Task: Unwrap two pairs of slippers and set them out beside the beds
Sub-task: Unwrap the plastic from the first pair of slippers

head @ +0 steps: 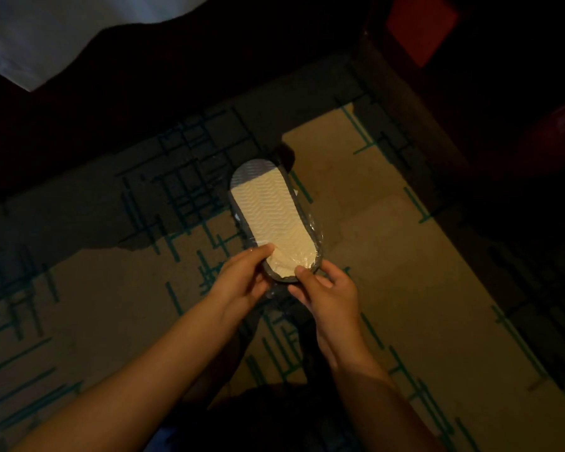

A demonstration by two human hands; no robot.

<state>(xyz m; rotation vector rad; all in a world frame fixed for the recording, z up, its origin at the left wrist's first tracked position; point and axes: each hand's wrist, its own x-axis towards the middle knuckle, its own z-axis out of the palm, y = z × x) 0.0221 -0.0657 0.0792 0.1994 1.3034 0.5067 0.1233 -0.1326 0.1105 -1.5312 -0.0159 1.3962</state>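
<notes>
— What's around you?

— The patterned carpet (388, 256) fills most of the view, with what looks like a bed (30, 34) at the upper left. Above the floor you hold one wrapped pair of slippers (268, 216), sole side up, still sealed in clear film (315, 230).

— And your hands?

— Your left hand (242, 282) and right hand (330, 295) both pinch the near end, thumbs pressed on the pale sole.

— How will it handle?

— Light and bendy, I'd judge, and the film looks slick — so grip the wrap's loose edge near your thumbs rather than the sole, and pull it off there.
</notes>
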